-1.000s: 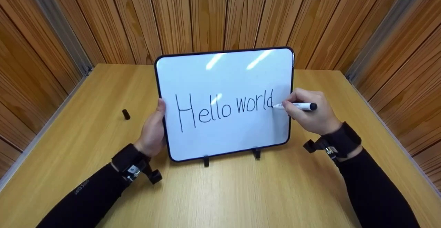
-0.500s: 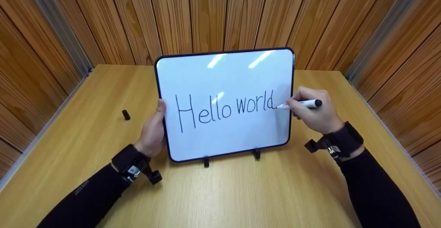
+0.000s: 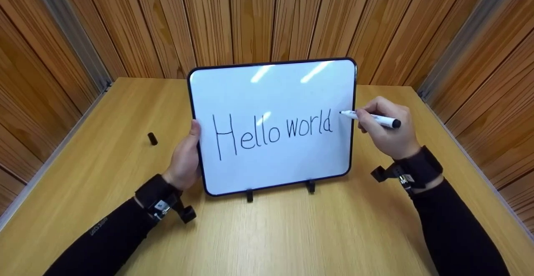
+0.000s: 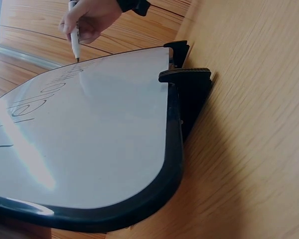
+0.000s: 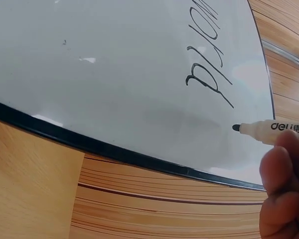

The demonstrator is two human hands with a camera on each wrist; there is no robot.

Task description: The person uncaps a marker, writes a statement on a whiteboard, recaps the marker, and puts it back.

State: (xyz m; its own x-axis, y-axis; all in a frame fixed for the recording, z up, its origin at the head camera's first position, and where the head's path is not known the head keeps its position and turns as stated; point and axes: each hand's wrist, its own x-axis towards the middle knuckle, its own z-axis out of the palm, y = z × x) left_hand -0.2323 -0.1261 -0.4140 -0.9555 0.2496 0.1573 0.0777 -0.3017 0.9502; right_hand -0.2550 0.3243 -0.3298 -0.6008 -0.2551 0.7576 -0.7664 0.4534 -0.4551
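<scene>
A small whiteboard (image 3: 271,92) with a black frame leans back on a black stand, with "Hello world" written across it in black. My left hand (image 3: 185,159) grips the board's left edge, thumb at the front; its other fingers are hidden behind. In my right hand (image 3: 390,128) is a white whiteboard marker (image 3: 377,119) with a black end, pinched between thumb and fingers. The marker's bare black tip is right of the "d", close over the board. Seen from the right wrist, the marker (image 5: 269,130) carries "deli" lettering, its tip just past the final letter.
On the wooden table (image 3: 271,238), left of the board, lies a black marker cap (image 3: 152,138). Two black stand feet (image 3: 250,195) stick out under the board's lower edge. Wood-plank walls (image 3: 250,17) enclose the table at the back and both sides.
The "d" has gained its closing stroke at the lower right. My right hand has drawn the marker up and to the right, off the letter. My left hand and the board stay put.
</scene>
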